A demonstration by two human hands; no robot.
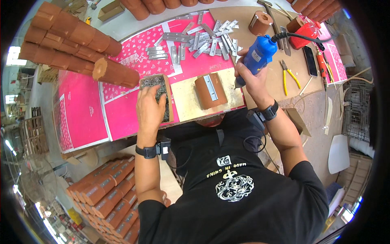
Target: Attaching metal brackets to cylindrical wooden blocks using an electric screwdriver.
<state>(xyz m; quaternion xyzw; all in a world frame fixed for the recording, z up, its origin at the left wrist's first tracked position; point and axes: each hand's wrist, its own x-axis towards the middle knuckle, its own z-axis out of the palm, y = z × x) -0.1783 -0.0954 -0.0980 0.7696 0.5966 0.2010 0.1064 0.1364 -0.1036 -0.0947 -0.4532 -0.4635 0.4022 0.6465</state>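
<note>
My left hand [151, 107] reaches over a small cardboard box [165, 118] of loose metal screws [159, 83]. Its thumb and fingers are apart, over the screws, and nothing shows between them. My right hand [254, 79] is wrapped around a blue corded electric screwdriver [259, 55], whose dark tip points down at the right side of a pale wooden board [183, 99]. On that board lies a reddish-brown, round-sided block [200, 94] with a silver metal strip [211, 88] along its top. The screwdriver tip is apart from the block.
Many loose metal strips [199, 42] lie across the pink-covered table [81, 122]. Reddish-brown cylinders [115, 73] are stacked at the left; more finished ones [109, 191] sit below. To the right are yellow-handled pliers [289, 77], a phone [310, 61], a hammer [276, 18] and a red container [304, 34].
</note>
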